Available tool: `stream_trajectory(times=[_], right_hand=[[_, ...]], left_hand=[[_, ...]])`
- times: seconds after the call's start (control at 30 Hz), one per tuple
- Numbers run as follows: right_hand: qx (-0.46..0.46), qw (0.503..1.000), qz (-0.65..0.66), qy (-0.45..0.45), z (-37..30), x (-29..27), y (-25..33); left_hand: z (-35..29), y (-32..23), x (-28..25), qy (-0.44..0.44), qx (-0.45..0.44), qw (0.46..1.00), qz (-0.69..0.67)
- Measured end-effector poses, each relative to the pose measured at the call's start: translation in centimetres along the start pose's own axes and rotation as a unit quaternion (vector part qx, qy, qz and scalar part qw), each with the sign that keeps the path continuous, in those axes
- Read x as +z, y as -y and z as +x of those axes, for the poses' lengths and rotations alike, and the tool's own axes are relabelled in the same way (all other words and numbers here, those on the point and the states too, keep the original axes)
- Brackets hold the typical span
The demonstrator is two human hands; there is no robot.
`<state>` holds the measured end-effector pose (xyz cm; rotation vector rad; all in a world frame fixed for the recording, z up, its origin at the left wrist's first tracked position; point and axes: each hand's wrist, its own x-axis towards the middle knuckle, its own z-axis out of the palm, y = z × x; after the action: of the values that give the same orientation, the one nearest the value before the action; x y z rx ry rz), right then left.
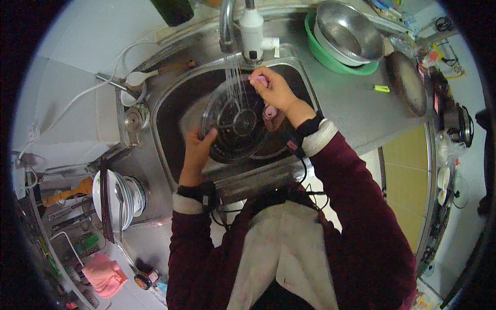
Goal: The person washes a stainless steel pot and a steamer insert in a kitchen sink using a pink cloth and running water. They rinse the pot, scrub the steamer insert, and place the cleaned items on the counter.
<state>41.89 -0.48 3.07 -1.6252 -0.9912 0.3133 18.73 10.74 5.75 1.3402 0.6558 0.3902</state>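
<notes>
A clear round lid [219,108], seemingly glass, is tilted over the sink [170,144] under water running from the faucet [227,31]. My left hand [196,152] grips its lower left rim, thumb on top and the other fingers mostly hidden beneath. At the lid's right side, my right hand [276,92] is closed on a pink cloth [270,112]. Part of the cloth pokes out above the fingers, and the rest hangs below them. Water streams fall on the lid's upper middle.
Right of the sink, metal bowls [346,31] are stacked in a green basin [315,44], near a round pan [408,85] and a small yellow item [381,89]. White plates [132,196] and dark chopsticks [106,201] stand at left. A pink rag [104,275] hangs lower left.
</notes>
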Motion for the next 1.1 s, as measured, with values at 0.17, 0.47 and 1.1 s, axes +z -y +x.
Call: stream_trajectory(times=[0.17,0.47,1.1], right_hand=[[-0.196,0.964,-0.169,0.062,-0.6,3.5,4.9],[-0.216,0.952,-0.21,0.057,-0.1,3.3,4.7],[0.309,0.944,0.093,-0.075,-3.0,0.9,-4.1]], left_hand=[[2.3,-0.7,0.2,0.129,-0.002,0.982,0.137],[1.6,-1.4,0.1,0.032,0.024,0.969,0.246],[1.0,0.7,0.4,-0.212,0.0,0.968,-0.138]])
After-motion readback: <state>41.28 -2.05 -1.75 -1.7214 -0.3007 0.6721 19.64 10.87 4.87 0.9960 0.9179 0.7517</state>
